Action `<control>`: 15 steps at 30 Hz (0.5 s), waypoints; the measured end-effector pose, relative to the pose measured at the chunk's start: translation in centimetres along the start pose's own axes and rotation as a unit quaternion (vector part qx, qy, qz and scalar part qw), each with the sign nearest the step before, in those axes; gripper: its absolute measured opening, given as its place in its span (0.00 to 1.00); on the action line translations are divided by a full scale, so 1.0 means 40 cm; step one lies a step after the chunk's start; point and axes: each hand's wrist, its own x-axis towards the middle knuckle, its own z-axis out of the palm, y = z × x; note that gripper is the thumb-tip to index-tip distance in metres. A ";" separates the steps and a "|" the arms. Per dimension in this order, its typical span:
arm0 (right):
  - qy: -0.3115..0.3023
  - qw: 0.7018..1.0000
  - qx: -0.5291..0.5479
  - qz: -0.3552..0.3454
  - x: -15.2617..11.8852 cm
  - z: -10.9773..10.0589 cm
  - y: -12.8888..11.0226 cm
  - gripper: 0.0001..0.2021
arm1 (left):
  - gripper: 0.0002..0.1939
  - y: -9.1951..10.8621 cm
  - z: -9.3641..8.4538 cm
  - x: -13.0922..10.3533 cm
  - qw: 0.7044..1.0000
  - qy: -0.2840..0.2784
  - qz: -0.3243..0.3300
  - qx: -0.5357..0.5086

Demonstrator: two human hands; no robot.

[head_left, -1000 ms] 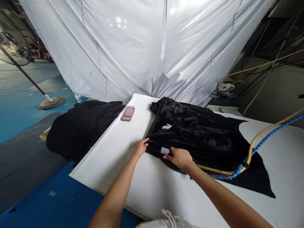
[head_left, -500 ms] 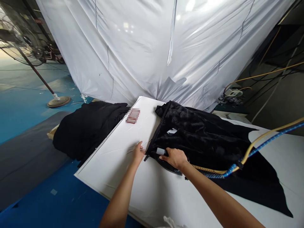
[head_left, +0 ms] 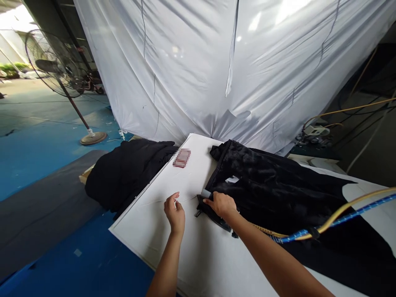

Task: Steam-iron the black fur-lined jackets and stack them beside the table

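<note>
My right hand (head_left: 223, 204) is closed around the handle of a dark steam iron (head_left: 218, 219), whose grey handle end pokes out past my fingers. The iron rests on the near left corner of a black garment (head_left: 266, 173), which lies spread over a white-covered table (head_left: 148, 222). A small white label (head_left: 232, 180) shows on the fabric near the garment's banded left edge. Left of the iron, my left hand (head_left: 175, 213) hovers above the bare white surface, apart from the cloth, fingers loosely curled and parted with nothing in them.
A yellow hose and a blue hose (head_left: 343, 218) run from the iron to the right. Black cloth (head_left: 130, 173) is heaped left of the table, by a blurred reddish item (head_left: 182, 158). White sheeting (head_left: 192, 74) hangs behind; a standing fan (head_left: 57, 68) is far left.
My left hand has let go of the garment's corner and moved left, off the cloth. The iron in my right hand has shifted slightly left relative to the garment. The view has turned a little left.
</note>
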 end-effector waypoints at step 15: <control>-0.053 0.997 0.012 0.059 -0.100 -0.005 0.128 0.30 | 0.15 -0.017 -0.018 -0.031 0.997 -0.068 -0.042 0.004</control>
